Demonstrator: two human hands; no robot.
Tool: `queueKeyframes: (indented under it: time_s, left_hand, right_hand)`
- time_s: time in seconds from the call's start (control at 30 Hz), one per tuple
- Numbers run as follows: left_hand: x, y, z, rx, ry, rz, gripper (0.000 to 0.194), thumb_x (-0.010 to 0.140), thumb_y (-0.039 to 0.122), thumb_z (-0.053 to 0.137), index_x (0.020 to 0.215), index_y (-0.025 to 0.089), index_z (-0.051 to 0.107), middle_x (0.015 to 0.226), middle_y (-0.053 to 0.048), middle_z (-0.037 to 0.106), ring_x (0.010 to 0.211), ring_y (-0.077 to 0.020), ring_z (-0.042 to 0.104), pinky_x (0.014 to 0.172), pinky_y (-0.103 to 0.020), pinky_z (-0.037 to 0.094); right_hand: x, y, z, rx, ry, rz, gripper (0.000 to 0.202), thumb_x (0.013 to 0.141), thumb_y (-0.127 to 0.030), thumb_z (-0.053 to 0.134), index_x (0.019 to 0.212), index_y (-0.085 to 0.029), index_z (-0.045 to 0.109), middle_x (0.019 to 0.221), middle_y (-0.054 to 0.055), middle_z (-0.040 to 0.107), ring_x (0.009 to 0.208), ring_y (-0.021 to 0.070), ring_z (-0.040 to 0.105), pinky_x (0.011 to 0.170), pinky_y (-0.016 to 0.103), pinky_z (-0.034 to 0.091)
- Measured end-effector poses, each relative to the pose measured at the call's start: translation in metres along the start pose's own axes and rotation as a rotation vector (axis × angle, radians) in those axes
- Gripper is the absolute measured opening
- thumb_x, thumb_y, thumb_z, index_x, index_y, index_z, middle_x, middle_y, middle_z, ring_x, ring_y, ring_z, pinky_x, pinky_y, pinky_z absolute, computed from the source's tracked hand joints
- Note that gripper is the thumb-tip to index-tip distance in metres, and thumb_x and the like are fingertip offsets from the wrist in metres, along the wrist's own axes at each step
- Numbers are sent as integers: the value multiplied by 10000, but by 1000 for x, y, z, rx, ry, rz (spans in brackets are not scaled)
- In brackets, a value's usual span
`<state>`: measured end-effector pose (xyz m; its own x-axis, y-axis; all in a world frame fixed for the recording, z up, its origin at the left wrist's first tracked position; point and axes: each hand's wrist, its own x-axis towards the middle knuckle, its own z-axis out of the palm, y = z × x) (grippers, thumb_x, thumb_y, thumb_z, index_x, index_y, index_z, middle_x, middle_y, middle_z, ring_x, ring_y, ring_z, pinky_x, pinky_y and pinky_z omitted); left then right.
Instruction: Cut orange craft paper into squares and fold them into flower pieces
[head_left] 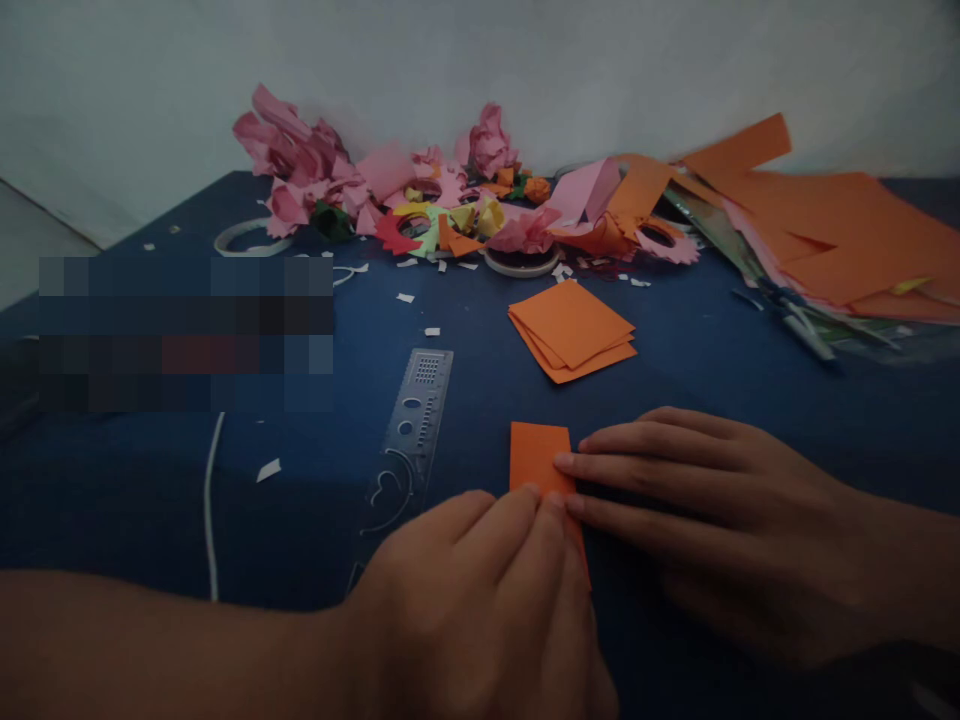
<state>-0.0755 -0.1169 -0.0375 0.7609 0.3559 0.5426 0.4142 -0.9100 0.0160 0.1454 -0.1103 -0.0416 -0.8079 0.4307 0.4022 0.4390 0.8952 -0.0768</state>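
Observation:
A folded strip of orange paper (538, 450) lies on the dark blue table in front of me. My left hand (487, 590) covers its lower part, fingers curled together with the fingertips pressed on the paper; the thumb is hidden. From the right, my right hand (697, 490) reaches in with fingers stretched out, their tips touching the strip's right edge. Just beyond the strip rests a small stack of orange paper squares (574, 325). To the left of the strip is a clear plastic stencil ruler (416, 420), its near end partly behind my left hand.
Crumpled pink paper (289, 150) and coloured paper pieces line the table's back, with tape rolls (523, 262) among them. Large orange sheets (847, 230) lie at the back right. White scraps (268, 469) and a white cable (214, 510) are on the left; a blurred patch hides something there.

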Motion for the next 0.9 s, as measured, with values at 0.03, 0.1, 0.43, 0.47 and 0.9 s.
queueKeyframes:
  time_s: [0.03, 0.1, 0.43, 0.47, 0.9]
  left_hand:
    - [3, -2, 0, -1, 3, 4, 223, 789, 41, 502, 708, 104, 699, 740, -75, 726, 681, -203, 696, 606, -314, 608]
    - [8, -7, 1, 33, 17, 43, 222, 782, 47, 515, 660, 95, 694, 729, -95, 723, 702, -225, 698, 633, -338, 613]
    - [12, -15, 7, 76, -30, 64, 202, 792, 71, 507, 767, 63, 707, 814, -130, 719, 766, -265, 688, 610, -360, 591]
    - [15, -20, 8, 38, -24, 54, 211, 795, 76, 497, 744, 71, 702, 783, -117, 713, 739, -248, 681, 603, -349, 583]
    - [45, -66, -8, -385, -595, -121, 642, 529, 455, 833, 1024, 174, 537, 976, -33, 542, 866, -189, 545, 716, -283, 468]
  right_hand:
    - [0, 0, 0, 6, 1, 7, 321, 837, -162, 431, 1104, -106, 601, 1141, 94, 634, 1069, 205, 567, 824, 375, 499]
    - [1, -1, 0, 15, 2, 16, 324, 839, -152, 423, 1104, -102, 602, 1143, 94, 633, 1056, 206, 569, 831, 373, 497]
    - [3, -1, -1, 16, 15, 14, 308, 839, -147, 421, 1073, -96, 615, 1108, 90, 649, 1015, 206, 584, 807, 368, 502]
    - [3, -1, -1, 20, 13, 14, 307, 840, -148, 423, 1076, -95, 612, 1111, 89, 648, 1016, 206, 583, 804, 366, 502]
    - [4, -3, -3, -61, -5, 34, 309, 859, -156, 393, 1043, -137, 641, 1064, 84, 666, 994, 187, 589, 764, 340, 515]
